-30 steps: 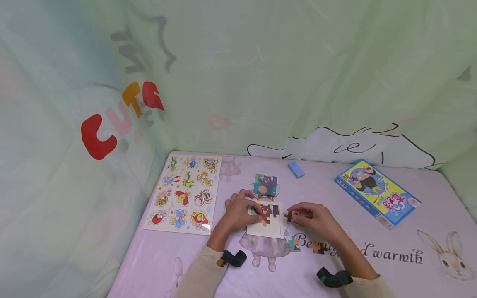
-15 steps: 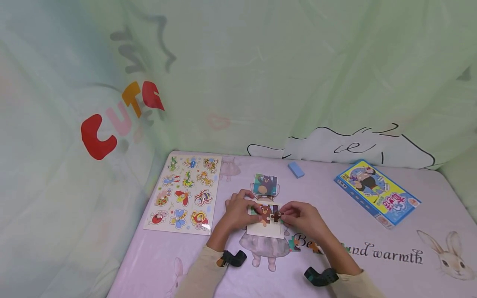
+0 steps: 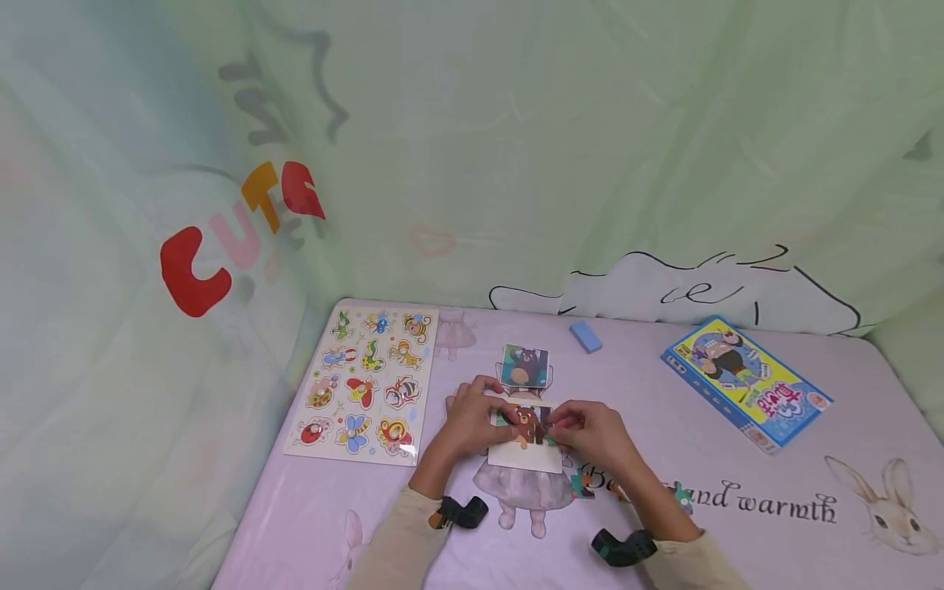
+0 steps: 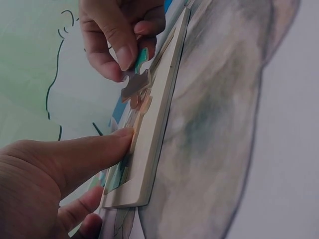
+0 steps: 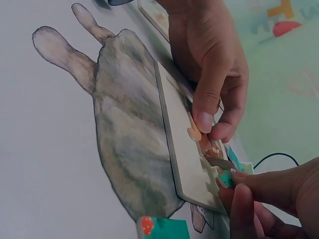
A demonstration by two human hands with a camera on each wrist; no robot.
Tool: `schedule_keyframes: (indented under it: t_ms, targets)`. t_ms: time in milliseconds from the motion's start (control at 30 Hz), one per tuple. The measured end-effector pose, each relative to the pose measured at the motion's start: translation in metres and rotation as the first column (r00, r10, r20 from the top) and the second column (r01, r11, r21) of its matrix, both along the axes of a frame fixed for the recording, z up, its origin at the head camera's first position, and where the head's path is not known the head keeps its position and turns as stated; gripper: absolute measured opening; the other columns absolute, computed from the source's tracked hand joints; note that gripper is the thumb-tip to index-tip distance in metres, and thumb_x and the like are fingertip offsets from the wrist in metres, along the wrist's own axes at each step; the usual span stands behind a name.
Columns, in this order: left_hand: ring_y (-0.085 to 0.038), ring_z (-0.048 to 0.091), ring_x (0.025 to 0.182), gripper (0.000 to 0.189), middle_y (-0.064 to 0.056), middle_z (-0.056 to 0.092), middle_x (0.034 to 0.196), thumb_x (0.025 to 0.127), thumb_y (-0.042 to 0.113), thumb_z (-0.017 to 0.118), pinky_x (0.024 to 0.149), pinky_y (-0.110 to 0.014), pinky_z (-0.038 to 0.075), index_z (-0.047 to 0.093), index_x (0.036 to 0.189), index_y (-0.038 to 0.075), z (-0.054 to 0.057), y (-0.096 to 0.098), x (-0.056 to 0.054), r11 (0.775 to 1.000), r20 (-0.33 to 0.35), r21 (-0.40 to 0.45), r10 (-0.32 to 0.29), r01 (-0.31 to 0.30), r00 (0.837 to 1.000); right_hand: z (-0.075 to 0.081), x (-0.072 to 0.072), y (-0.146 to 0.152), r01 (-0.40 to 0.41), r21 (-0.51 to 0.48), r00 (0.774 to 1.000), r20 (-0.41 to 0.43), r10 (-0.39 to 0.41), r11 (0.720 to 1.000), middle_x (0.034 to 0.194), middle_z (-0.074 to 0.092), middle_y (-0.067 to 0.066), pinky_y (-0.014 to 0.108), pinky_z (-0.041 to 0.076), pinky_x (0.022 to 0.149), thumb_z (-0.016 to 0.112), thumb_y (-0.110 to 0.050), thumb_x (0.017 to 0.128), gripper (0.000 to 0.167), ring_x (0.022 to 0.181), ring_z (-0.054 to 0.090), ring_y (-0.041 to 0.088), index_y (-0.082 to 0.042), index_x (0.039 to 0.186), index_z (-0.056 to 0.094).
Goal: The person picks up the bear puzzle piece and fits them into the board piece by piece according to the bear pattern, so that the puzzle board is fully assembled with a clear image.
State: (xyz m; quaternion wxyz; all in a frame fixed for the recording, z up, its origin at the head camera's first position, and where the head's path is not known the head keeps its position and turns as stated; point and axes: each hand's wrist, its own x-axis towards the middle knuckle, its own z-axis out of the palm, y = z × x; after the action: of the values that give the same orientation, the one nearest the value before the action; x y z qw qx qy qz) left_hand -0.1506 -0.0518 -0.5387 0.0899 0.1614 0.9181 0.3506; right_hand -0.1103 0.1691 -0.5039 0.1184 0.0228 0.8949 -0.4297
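Note:
A small wooden jigsaw board [image 3: 524, 460] with a bear picture in its upper part lies in front of me. At its left side is my left hand [image 3: 466, 419], its thumb pressing on the set pieces and its fingers round the edge. My right hand [image 3: 596, 431] pinches a brown-and-green jigsaw piece [image 4: 135, 87] between thumb and fingers, over the right part of the board. That piece is tilted, its edge close to the bear pieces in the left wrist view. In the right wrist view the fingertips cover part of it [image 5: 226, 179].
Loose jigsaw pieces [image 3: 583, 485] lie right of the board, some behind my right forearm. A bear picture card [image 3: 525, 366] sits beyond the board. Around are an insect peg puzzle [image 3: 361, 385], a blue block [image 3: 586, 337] and a blue-yellow box [image 3: 748, 381].
My right hand has moved left with the jigsaw piece, from beside the board to over its right part, and has turned the piece. The left hand has stayed in place.

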Motion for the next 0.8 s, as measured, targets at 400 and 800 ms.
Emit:
schedule_keyframes:
  t_ms: [400,800]
  targets:
    - [-0.025,0.046,0.119,0.011,0.003,0.056,0.13,0.078,0.032,0.087,0.086,-0.043,0.029,0.08,0.086,0.029,0.0002,0.0012,0.0,1.0,-0.026,0.001,-0.002,0.002,1.0,-0.0032,-0.0006,-0.0085,0.048,0.076,0.999,-0.027,-0.046,0.996,0.073,0.067,0.002,0.028,0.048,0.056,0.079,-0.014,0.085,0.009,0.062,0.058,0.015,-0.008,0.091,0.076]
    - [-0.024,0.045,0.12,0.009,0.003,0.055,0.13,0.079,0.034,0.085,0.087,-0.044,0.03,0.078,0.085,0.031,0.0014,0.0019,0.0014,1.0,-0.024,-0.017,0.007,-0.007,1.0,-0.0041,-0.001,-0.0037,-0.016,0.121,0.999,-0.032,0.02,0.993,0.075,0.066,0.0,0.028,0.045,0.06,0.085,-0.018,0.082,0.015,0.069,0.055,0.016,-0.01,0.091,0.076]
